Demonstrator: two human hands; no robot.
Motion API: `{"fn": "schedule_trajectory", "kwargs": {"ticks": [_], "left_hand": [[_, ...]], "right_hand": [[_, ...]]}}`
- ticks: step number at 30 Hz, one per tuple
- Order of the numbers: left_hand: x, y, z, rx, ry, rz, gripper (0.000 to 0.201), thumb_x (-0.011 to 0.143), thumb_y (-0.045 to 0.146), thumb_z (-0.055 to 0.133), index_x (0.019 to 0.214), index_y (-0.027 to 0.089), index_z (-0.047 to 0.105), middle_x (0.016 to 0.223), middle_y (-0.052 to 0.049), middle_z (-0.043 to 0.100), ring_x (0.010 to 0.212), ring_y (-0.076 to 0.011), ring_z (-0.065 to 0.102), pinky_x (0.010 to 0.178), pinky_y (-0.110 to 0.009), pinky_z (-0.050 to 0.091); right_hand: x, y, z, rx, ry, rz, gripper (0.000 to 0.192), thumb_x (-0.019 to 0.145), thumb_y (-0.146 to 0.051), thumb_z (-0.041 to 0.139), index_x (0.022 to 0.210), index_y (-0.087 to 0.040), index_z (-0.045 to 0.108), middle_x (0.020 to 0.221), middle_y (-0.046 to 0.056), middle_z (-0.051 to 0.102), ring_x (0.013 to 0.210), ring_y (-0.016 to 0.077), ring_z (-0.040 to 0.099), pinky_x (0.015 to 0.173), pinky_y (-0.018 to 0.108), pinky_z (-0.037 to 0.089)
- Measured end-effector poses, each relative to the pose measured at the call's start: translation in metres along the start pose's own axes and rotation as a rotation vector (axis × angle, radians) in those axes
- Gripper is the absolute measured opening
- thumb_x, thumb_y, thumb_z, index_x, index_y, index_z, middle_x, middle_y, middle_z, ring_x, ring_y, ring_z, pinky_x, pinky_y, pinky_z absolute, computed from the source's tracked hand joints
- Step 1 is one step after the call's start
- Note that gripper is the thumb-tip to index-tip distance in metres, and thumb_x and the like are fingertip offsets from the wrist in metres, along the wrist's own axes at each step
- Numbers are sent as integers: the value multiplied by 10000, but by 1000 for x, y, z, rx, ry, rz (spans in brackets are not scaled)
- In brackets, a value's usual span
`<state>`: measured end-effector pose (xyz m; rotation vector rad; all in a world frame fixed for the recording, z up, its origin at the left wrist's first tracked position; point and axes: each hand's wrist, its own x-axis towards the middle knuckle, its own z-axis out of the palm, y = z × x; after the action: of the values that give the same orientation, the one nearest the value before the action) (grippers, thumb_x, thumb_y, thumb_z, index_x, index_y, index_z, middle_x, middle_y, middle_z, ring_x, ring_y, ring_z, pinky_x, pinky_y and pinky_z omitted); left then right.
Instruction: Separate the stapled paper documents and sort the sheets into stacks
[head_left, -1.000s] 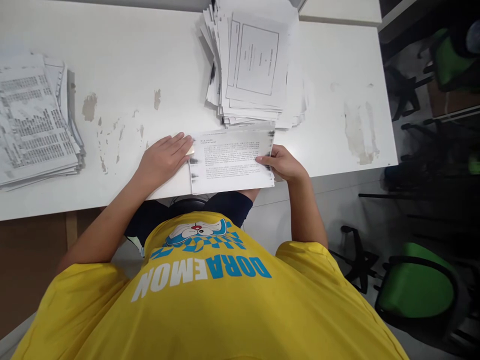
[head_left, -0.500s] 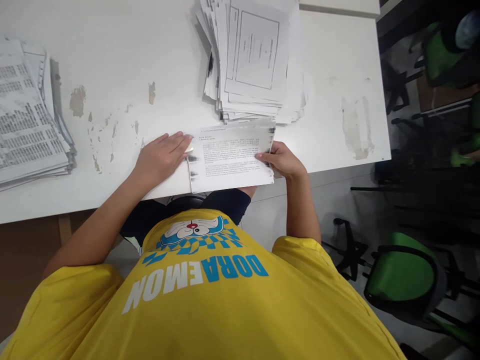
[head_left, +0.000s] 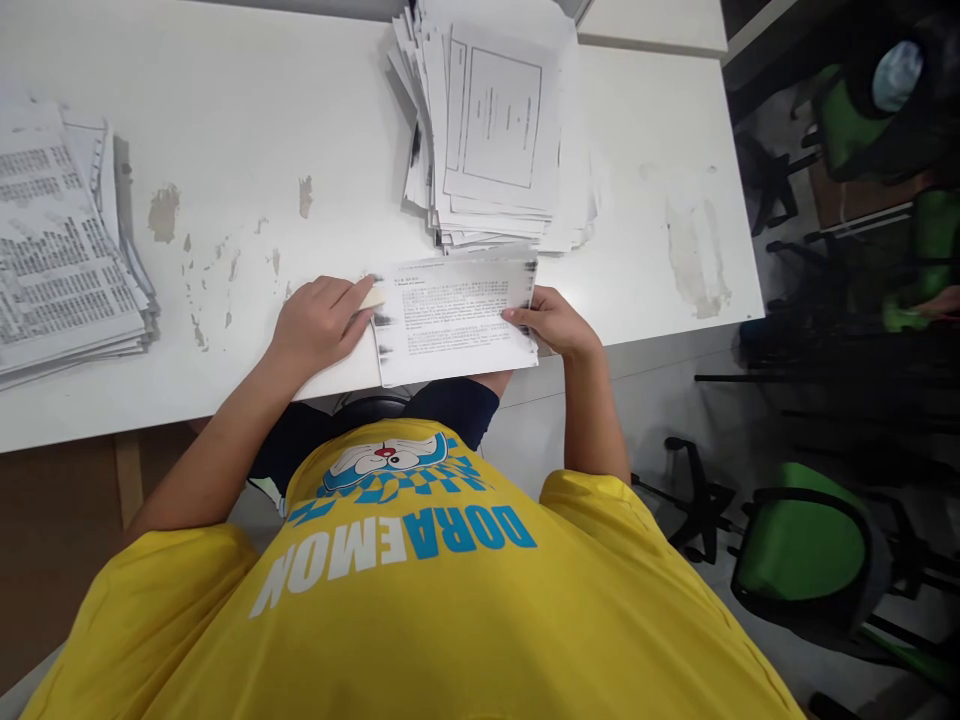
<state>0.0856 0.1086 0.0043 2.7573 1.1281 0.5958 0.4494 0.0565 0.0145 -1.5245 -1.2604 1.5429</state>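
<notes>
A printed sheaf of paper [head_left: 457, 345] lies at the table's front edge, its near side reaching slightly over it. Its side margins carry black smudges. My right hand [head_left: 551, 318] grips the sheaf's right edge, thumb on top and the other fingers mostly hidden underneath. My left hand [head_left: 319, 325] is at the left edge, fingers bent. Between its index finger and thumb shows a small cream-coloured piece [head_left: 374, 297] that overlaps the sheaf's edge; its kind is unclear.
Just beyond the sheaf stands an uneven stack of papers [head_left: 499, 120]. Another printed stack [head_left: 64, 240] is at the far left. The white table [head_left: 225, 80] has worn patches. Green chairs [head_left: 806, 535] stand on the floor to the right.
My left hand has drawn back a little and its fingers have bent, exposing more of the cream-coloured piece. My right hand keeps its hold on the sheaf. The view has shifted slightly.
</notes>
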Motion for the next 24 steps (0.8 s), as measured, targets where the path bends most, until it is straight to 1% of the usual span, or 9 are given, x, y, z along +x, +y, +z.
{"fn": "schedule_trajectory", "kwargs": {"ticks": [6,11,17,20,24], "left_hand": [[-3,-1,-1,-66,14,-37,404,950,339,455,1305,178,561,1048,-157,660,956,-314,615,784,-461,498],[-10,-3,-6,-74,46,-37,358,932,286,479,1262,196,585,1044,-138,649,946,-297,601,815,-468,502],[-30,-1,-13,-117,144,-113,399,937,240,496,1333,256,538,1117,-107,643,1023,-275,591,898,-461,509],[-42,2,-18,-114,164,-148,401,939,233,500,1336,259,541,1114,-107,651,1026,-282,598,910,-475,513],[-56,5,-26,-99,201,-189,416,948,254,507,1364,265,512,1121,-109,658,1041,-282,605,912,-462,523]], "right_hand": [[1,0,0,-1,11,1,393,725,-444,786,1052,-231,736,1079,59,747,1034,277,672,960,500,529],[2,1,1,-6,6,0,400,739,-441,775,1074,-226,737,1085,71,744,1028,273,677,962,506,525],[4,6,0,4,8,-12,423,733,-452,779,1089,-230,732,1094,69,746,1040,271,676,972,511,524],[4,7,0,18,24,-6,425,721,-443,789,1081,-225,733,1087,66,749,1029,271,680,978,519,519],[4,6,0,23,17,6,408,725,-439,791,1074,-236,737,1102,61,749,1031,269,684,986,516,518]]}}
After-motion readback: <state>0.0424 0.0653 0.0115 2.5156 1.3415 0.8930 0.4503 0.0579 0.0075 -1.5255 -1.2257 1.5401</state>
